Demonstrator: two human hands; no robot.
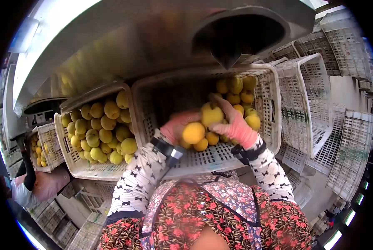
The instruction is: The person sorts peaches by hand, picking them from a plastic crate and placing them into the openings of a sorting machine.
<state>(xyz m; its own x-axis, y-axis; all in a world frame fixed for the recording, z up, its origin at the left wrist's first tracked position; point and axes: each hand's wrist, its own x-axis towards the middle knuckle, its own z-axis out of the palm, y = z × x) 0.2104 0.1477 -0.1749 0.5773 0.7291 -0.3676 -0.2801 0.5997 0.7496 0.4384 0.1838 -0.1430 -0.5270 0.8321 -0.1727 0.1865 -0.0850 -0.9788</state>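
Note:
Both my hands wear pink gloves and reach into a white slatted crate (203, 160) in front of me. My left hand (176, 125) is closed around a yellow-orange fruit (193, 133). My right hand (236, 123) grips a paler yellow fruit (212, 113) beside it. Several more yellow fruits (241, 93) lie heaped in the crate's far right corner, under a dark chute opening (236, 35).
A second white crate (76, 164) to the left is full of yellow fruit (103, 127). Further left, another crate (49, 143) holds some fruit, with another person's sleeve (41, 185) below it. Empty white crates (315, 104) are stacked at right. A metal machine housing (124, 41) hangs overhead.

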